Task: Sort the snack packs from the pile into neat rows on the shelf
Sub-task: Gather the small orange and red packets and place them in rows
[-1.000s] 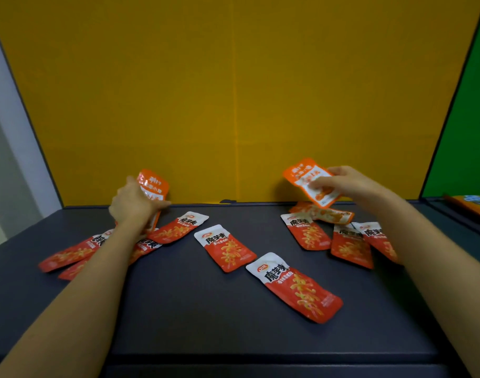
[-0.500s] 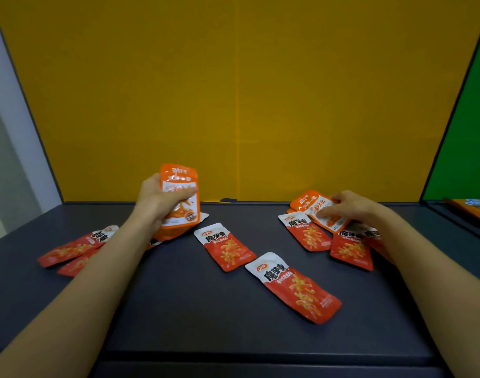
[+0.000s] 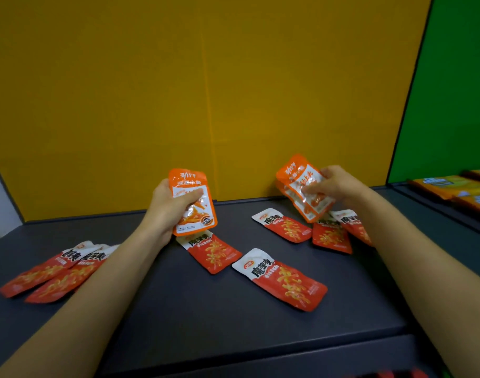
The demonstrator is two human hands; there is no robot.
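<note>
I am standing at what looks like a shop display, or a mock-up of one. In front of me is a dark grey shelf (image 3: 178,323), backed by a plain yellow panel (image 3: 206,91) rising straight from its far edge. To the right of that panel stands a green panel (image 3: 457,91), and at its foot more packaged goods (image 3: 451,186) lie on a neighbouring shelf. Identical red-and-white snack packs (image 3: 281,279) lie scattered across the shelf below the yellow panel, like retail stock.

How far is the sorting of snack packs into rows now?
Done: no neat row is visible yet. In hand: left hand and right hand each hold orange packs. Left: red packs lie scattered on the shelf.
</note>
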